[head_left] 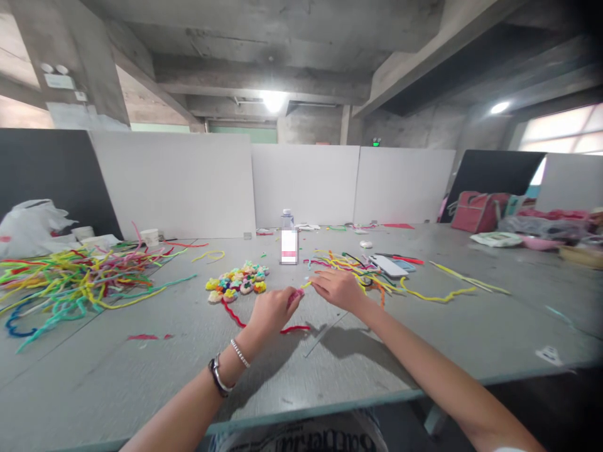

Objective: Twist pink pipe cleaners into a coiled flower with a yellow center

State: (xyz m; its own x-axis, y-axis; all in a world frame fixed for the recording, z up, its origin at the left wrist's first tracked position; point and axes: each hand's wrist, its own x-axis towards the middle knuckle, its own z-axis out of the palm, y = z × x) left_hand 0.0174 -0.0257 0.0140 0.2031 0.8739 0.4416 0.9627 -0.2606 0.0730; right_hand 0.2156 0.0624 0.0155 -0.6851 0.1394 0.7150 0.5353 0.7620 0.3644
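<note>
Over the middle of the table, my left hand (274, 309) is closed, its thumb and fingers pinching a small pink fuzzy pipe cleaner piece (296, 294). Close on its right, my right hand (338, 289) has its fingertips brought together at a short yellow pipe cleaner end (306, 285), which reaches toward the pink piece. Whether the two pieces are joined, I cannot tell. A red pipe cleaner (232, 314) lies behind and under my left wrist. Beyond my left hand sits a cluster of small colourful fuzzy flowers (238, 280).
A tangled pile of pipe cleaners (94, 276) spreads at the left. Behind my right hand lie more pipe cleaners (348, 262), a phone (392, 265) and a red-and-black tool (407, 259). A clear bottle (288, 242) stands at centre. White panels (306, 188) border the back.
</note>
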